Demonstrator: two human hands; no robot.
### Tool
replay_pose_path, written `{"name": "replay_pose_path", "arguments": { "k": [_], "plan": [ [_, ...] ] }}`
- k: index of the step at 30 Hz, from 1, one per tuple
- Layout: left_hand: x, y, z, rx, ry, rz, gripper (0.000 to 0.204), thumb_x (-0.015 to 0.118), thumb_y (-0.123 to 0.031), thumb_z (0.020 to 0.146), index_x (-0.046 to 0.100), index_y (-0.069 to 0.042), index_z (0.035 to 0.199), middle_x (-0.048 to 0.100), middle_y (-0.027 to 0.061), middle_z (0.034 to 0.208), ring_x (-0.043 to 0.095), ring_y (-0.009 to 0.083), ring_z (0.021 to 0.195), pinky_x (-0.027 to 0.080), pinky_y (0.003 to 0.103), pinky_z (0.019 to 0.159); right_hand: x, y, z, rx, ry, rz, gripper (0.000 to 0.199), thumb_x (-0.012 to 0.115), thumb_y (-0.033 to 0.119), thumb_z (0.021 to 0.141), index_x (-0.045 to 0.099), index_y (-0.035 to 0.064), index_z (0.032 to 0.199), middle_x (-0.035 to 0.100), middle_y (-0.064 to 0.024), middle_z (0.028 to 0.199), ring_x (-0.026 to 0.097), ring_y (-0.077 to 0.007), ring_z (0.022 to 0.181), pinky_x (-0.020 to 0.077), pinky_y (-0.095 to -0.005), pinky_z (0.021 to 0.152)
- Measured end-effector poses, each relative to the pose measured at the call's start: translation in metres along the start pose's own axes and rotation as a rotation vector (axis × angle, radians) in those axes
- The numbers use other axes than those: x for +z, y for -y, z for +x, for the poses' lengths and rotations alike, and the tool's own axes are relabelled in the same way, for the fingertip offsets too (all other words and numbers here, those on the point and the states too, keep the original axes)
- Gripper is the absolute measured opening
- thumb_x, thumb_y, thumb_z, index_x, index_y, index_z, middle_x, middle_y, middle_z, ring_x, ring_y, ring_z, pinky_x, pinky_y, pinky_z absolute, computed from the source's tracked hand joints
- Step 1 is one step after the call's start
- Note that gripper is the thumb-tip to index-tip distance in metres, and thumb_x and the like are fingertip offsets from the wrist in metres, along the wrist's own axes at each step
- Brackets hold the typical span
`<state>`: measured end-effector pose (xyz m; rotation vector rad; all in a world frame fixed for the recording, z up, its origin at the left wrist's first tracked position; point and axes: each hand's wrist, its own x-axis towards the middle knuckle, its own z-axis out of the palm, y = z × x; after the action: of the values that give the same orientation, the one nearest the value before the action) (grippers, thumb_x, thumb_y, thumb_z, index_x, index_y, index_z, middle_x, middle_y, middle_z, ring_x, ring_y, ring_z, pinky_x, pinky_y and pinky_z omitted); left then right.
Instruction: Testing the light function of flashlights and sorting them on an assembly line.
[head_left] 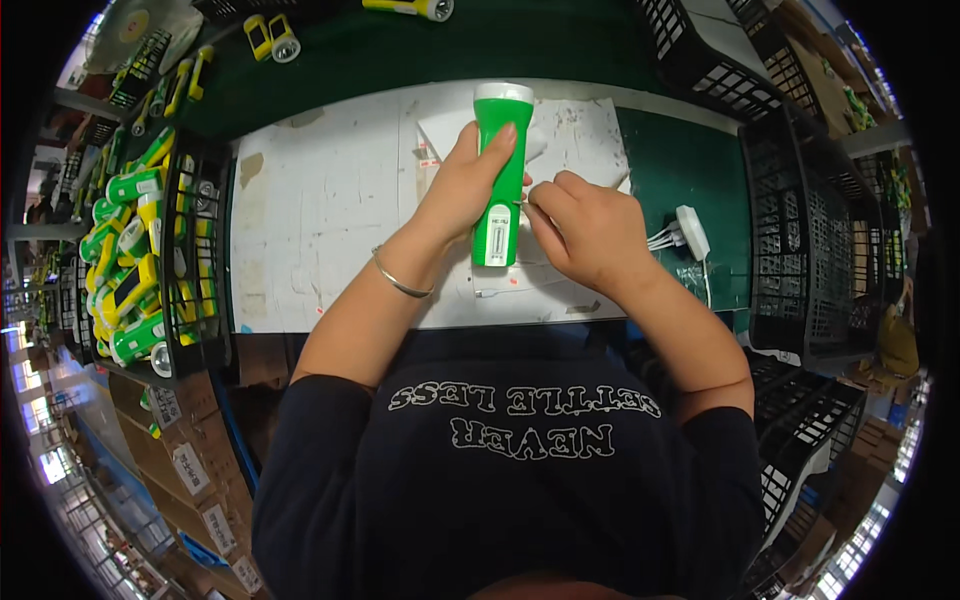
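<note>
A green flashlight (509, 175) with a white head lies lengthwise before me, its head pointing away and a white label on the near end of its handle. My left hand (462, 188) is closed around its upper handle, thumb across the front. At the right side of the handle, my right hand (590, 228) pinches with thumb and forefinger. A small thin thing seems to stick out of that pinch toward the flashlight, too small to name. Right of that hand sits a white charger block (691, 233) with several cables plugged into it. A white cable end (486, 293) rests below the flashlight.
White board (320, 210) covers the middle of the green table (690, 165). On the left, a black crate (208, 335) is heaped with green and yellow flashlights. More yellow lamps (272, 40) lie at the far edge. Black crates (800, 250) stand along the right.
</note>
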<state>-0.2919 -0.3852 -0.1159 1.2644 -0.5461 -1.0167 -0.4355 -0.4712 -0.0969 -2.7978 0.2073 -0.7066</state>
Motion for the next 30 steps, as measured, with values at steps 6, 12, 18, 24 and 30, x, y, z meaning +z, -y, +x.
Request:
{"name": "replay_pose_path", "arguments": {
  "k": [6, 12, 18, 24, 30],
  "plan": [
    [0.000, 0.000, -0.007, 0.060, -0.058, 0.050, 0.046, 0.035, -0.047, 0.094, 0.042, -0.005, 0.111, 0.054, 0.0093, 0.084, 0.057, 0.0151, 0.071, 0.048, 0.027, 0.059, 0.005, 0.013, -0.003, -0.088, 0.056, 0.021, 0.012, 0.064, 0.019, 0.071, 0.054, 0.0135, 0.073, 0.049, -0.0035, 0.066, 0.053, -0.0226, 0.051, 0.0419, -0.0334, 0.044],
    [-0.022, -0.008, 0.002, 0.001, -0.139, -0.108, 0.053, 0.033, -0.054, 0.092, 0.042, -0.006, 0.113, 0.056, 0.0125, 0.084, 0.057, 0.0175, 0.067, 0.048, 0.030, 0.056, -0.002, 0.038, -0.023, -0.324, 0.255, 0.315, 0.020, 0.069, 0.023, 0.065, 0.051, 0.0145, 0.065, 0.048, -0.0043, 0.062, 0.050, -0.0252, 0.049, 0.0402, -0.0351, 0.044],
    [-0.007, 0.000, -0.006, 0.082, 0.049, -0.040, 0.044, 0.061, -0.026, 0.084, 0.041, 0.000, 0.113, 0.053, 0.0085, 0.091, 0.055, 0.0137, 0.077, 0.047, 0.026, 0.067, 0.022, 0.007, 0.005, 0.281, -0.034, 0.415, 0.031, 0.069, 0.027, 0.074, 0.047, 0.0078, 0.066, 0.048, -0.0066, 0.058, 0.050, -0.0240, 0.050, 0.0390, -0.0330, 0.046],
    [-0.017, -0.003, -0.020, 0.003, 0.075, 0.222, 0.052, 0.059, -0.029, 0.086, 0.037, 0.003, 0.120, 0.055, 0.0092, 0.093, 0.055, 0.0134, 0.083, 0.047, 0.027, 0.070, 0.006, -0.021, 0.014, 0.527, -0.049, 0.748, 0.035, 0.068, 0.021, 0.078, 0.041, 0.0050, 0.061, 0.045, -0.0002, 0.057, 0.037, -0.0109, 0.051, 0.0329, -0.0269, 0.046],
    [-0.018, -0.011, -0.041, 0.587, 0.094, 1.053, 0.054, 0.063, -0.022, 0.077, 0.041, -0.003, 0.123, 0.056, 0.0186, 0.101, 0.058, 0.0317, 0.089, 0.048, 0.036, 0.076, -0.012, -0.044, 0.017, 0.414, 0.330, 0.746, 0.059, 0.074, 0.020, 0.070, 0.047, 0.0098, 0.122, 0.050, 0.0024, 0.080, 0.040, -0.0010, 0.064, 0.0301, -0.0161, 0.053]
  ]
}}
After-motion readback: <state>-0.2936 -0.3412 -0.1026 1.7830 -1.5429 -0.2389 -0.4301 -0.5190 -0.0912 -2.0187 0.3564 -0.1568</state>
